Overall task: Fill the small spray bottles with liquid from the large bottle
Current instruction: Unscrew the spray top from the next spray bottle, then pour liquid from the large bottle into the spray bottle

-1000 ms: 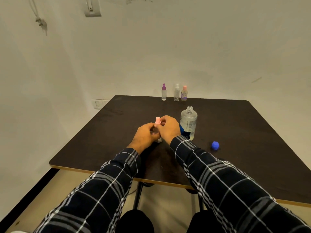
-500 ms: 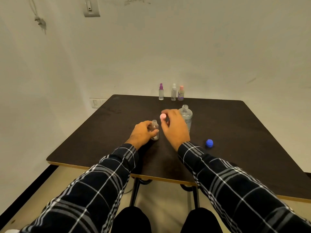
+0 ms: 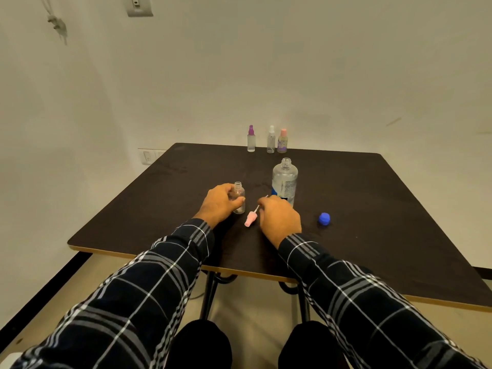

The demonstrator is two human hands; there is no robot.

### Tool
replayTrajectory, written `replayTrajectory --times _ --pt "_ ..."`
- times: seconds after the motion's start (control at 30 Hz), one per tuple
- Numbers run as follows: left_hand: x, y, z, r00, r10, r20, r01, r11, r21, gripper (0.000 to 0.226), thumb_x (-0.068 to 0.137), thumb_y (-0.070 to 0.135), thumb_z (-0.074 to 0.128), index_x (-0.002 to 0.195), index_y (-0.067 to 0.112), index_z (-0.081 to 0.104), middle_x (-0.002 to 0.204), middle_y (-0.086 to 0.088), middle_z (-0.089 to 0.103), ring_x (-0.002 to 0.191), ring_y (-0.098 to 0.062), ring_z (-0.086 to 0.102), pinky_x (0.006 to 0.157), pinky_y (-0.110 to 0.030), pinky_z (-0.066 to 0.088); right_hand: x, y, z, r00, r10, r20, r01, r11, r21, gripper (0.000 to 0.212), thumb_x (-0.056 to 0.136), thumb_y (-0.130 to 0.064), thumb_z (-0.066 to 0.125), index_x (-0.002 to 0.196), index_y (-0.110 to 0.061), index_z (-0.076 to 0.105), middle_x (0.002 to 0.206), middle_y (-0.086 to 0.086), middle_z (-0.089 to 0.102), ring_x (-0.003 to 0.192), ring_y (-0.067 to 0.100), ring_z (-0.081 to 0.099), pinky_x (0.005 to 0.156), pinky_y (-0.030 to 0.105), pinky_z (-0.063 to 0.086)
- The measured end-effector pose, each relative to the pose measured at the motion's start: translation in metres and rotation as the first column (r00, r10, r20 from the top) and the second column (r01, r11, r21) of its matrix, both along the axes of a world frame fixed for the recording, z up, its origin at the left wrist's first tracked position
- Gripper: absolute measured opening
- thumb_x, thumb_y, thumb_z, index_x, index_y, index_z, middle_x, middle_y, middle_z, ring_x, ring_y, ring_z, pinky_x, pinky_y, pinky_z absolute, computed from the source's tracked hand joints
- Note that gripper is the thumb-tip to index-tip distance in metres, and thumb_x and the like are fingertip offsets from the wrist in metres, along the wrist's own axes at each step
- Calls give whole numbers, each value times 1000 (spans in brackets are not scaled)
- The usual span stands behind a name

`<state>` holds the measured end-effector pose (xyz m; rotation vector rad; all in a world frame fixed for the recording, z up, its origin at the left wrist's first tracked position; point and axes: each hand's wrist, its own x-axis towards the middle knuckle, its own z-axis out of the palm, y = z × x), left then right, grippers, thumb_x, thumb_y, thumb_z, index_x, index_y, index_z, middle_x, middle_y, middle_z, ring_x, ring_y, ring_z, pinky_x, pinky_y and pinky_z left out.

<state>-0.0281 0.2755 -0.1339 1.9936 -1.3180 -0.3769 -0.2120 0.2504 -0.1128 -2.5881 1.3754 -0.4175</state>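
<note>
Nearby, blue cap (image 3: 324, 218) lies beside open large bottle (image 3: 284, 182).

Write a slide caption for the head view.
Left hand steadies an uncapped small bottle; right hand lays its pink sprayer beside the open large bottle.

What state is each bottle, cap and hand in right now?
Small clear glass bottle: upright, uncapped, gripped by left hand.
Pink spray cap with dip tube: lying on dark table, beside right hand.
Large clear plastic bottle: upright, open.
Round blue screw cap: off, on table.
Three small spray bottles at far edge: upright, capped.
</note>
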Motion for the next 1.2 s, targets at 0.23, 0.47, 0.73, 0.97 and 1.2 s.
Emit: replayTrajectory --times 0.23,0.47,0.73,0.97,1.2 --pt "-5 3 2 999 22 -32 -22 1000 6 36 91 33 71 124 20 63 109 6 66 100 -11 61 85 -26 47 -22 -18 -13 722 -298 625 368 930 18 49 87 -38 70 124 -18 45 121 4 51 104 21 58 73 29 47" --pt "-9 4 1 997 52 -55 -54 998 -23 35 91 31 71 124 19 65 111 4 69 103 -12 63 89 -28 49 -23 -46 -11 735 -283 616 141 953 269 103 76 -42 84 153 -18 20 153 10 35 138 29 40 109 45 41" --pt "-7 4 1 998 49 -26 -50 999 -16 33 90 33 72 120 22 66 106 7 67 100 -12 63 84 -27 48 -12 -68 5 776 -207 596 15 951 310 86 78 -22 85 143 -15 31 142 9 50 130 28 50 106 40 45" --pt "-6 3 0 999 36 -23 -37 999 -19 35 91 33 71 123 21 65 109 5 69 101 -12 64 91 -30 52 -3 -66 12 841 -133 525 5 971 238 85 77 -17 85 144 -19 34 137 10 54 126 28 54 104 39 46" --pt "-8 5 2 1000 29 -10 -30 999 -22 36 91 32 71 124 20 64 108 5 67 100 -12 62 89 -29 50 4 -62 21 942 -108 319 50 982 184 80 80 -19 82 144 -31 34 140 9 48 129 32 50 104 57 45"
